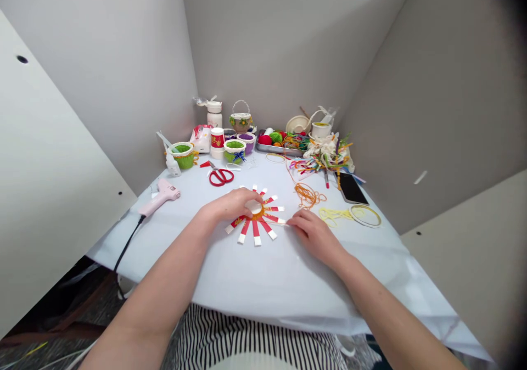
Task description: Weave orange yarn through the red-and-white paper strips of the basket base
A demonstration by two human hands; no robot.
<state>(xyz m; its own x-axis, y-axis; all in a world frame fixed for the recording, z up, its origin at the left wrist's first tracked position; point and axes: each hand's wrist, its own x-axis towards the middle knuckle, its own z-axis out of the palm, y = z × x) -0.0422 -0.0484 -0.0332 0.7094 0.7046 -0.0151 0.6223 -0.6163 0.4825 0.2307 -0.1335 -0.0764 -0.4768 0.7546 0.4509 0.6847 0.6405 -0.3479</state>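
Head view: grey panels (pixel 428 101) flank a table (pixel 272 282) bearing red strips (pixel 256 230).

paper-looking red strips (pixel 256 230), stringy orange yarn (pixel 308 195), metal-looking tray (pixel 284 151), smooth plastic glue gun (pixel 160 198)

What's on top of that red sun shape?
Orange yarn rings the white middle of the sun shape, and the left hand covers one side; what's beneath that hand is hidden.

Plain grey walls (pixel 267 40) stand around a white cloth-covered table (pixel 284 287); pale boards (pixel 49 167) flank it; grey floor (pixel 96 308) shows below.
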